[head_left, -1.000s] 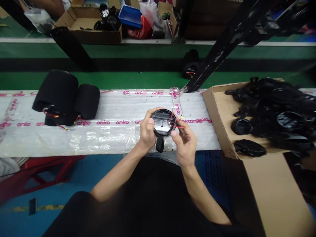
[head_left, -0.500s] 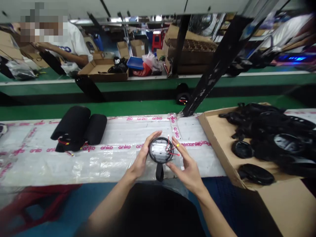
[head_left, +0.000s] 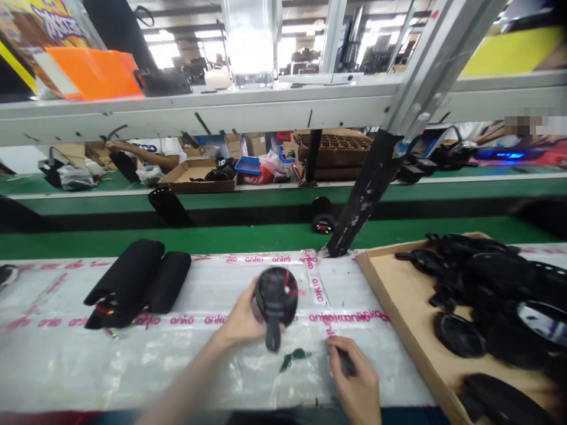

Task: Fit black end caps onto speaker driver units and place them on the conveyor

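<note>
My left hand (head_left: 243, 319) is wrapped around the side of a round black housing (head_left: 277, 298), lifted over the wrapped table. A short black strap (head_left: 273, 337) hangs from its near side, and thin red wires stick out at the right, smeared by motion. My right hand (head_left: 354, 378) is apart from it, lower right, with thumb and fingers curled together. Something dark shows between those fingers; whether it is a small part or shadow is unclear. Black fabric-covered cylinders (head_left: 128, 277) with coloured wires at their ends lie to the left.
At the right, a cardboard tray (head_left: 394, 313) holds a pile of black round parts and straps. A dark slanted post (head_left: 361, 195) rises behind the table. Above runs a shelf beam (head_left: 248, 109). Another black cylinder (head_left: 322, 215) stands on the green surface beyond. A co-worker's arm (head_left: 150, 156) shows far left.
Both hands framed the round housing before, its silvery inner side facing me. Now the left alone holds it, turned to a black side; the right has moved away, down and right. The view has tilted up.
</note>
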Tool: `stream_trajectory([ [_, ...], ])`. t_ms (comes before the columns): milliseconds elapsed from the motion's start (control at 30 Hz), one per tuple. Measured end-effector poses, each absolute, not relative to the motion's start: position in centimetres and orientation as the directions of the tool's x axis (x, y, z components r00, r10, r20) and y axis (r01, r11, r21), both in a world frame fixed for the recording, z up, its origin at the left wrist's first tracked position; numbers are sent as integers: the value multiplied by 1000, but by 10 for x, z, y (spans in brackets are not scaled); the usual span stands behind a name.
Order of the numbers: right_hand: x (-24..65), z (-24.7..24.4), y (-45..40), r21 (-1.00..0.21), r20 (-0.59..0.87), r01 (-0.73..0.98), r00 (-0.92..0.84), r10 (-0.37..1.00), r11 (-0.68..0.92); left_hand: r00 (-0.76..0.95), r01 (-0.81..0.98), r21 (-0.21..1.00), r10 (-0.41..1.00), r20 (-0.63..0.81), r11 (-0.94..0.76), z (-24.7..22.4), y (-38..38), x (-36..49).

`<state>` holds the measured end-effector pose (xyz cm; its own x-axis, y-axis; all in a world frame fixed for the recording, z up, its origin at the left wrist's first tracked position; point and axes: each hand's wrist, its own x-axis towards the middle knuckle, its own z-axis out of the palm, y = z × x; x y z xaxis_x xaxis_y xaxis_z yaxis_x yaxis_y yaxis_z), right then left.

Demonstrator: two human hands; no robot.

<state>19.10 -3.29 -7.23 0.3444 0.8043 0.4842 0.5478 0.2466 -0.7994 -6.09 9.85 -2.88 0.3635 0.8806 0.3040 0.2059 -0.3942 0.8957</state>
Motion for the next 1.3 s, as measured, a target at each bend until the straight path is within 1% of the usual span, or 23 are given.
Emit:
stream_trajectory([
  [33,191,-71,-32,-795,492,551,345,799,252,228,232,900,920,318,-368,-22,124,-63],
  [67,192,-71,-32,-794,496,552,344,797,256,153,244,902,932,328,-357,-15,153,-65],
  [233,197,-77,-32,-791,494,554,328,805,259,-110,343,910,951,287,-235,9,297,-79],
  [333,199,-86,-33,-778,507,567,310,804,271,-205,369,920,954,221,-134,13,345,-86],
  [400,198,-93,-33,-784,504,562,325,801,265,-227,356,930,957,179,-89,13,358,-92],
  [500,194,-101,-32,-820,473,524,395,788,229,-226,323,944,963,149,-70,16,357,-103],
  [567,191,-105,-32,-837,463,501,429,776,222,-244,306,950,959,144,-64,18,347,-114],
  [700,187,-108,-31,-854,454,470,460,763,225,-345,278,959,926,154,-56,20,311,-113],
  [767,186,-108,-31,-860,445,461,472,761,217,-303,275,959,940,155,-70,17,295,-87],
  [900,187,-106,-32,-862,430,463,456,779,205,-3,328,943,998,69,-64,12,289,14],
  [967,188,-104,-33,-862,422,466,444,790,199,81,393,919,997,7,-39,15,300,66],
  [1067,192,-100,-34,-857,421,478,430,798,194,102,509,860,989,-110,44,24,317,120],
  [1133,197,-96,-35,-840,437,500,395,808,209,93,573,815,982,-167,85,32,323,135],
  [1233,204,-90,-37,-822,455,518,351,818,235,89,630,772,980,-178,83,42,323,128],
  [1300,208,-89,-38,-837,443,494,357,822,236,98,647,762,986,-136,41,49,317,106],
])
